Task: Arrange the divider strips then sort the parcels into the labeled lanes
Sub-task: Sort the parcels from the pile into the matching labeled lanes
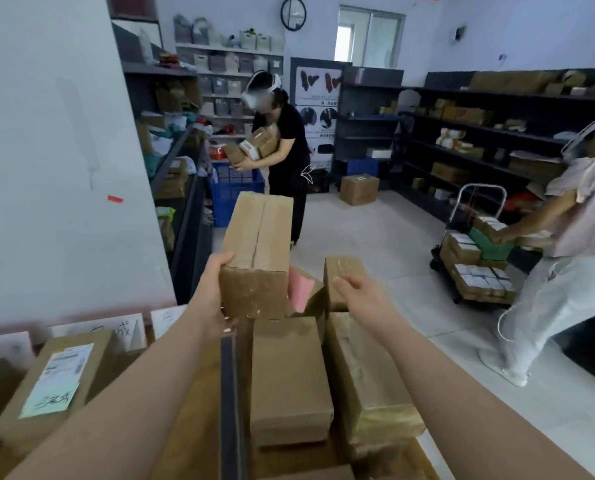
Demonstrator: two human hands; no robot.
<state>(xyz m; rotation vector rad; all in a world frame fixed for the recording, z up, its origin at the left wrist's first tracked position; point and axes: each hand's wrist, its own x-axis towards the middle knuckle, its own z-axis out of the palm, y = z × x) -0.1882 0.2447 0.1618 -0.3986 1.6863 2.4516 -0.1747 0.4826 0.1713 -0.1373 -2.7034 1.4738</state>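
Fingers [220, 263] round parcel's [259, 233] near-left corner

Divider strip [229, 393] lies left of two parcels [289, 379].

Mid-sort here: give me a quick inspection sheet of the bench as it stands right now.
Surface: wooden table, largely covered with parcels.
Job's things: dark divider strip lies lengthwise; paper lane labels at far edge; flat box and long parcel right of strip; labelled parcel left.
Clutter: nothing seen.
Grippers: left hand grips a raised cardboard box; right hand loosely curled, holding nothing.
Cables: nothing seen.
Surroundings: person in black carrying boxes; another person at a loaded trolley; parcel shelving.
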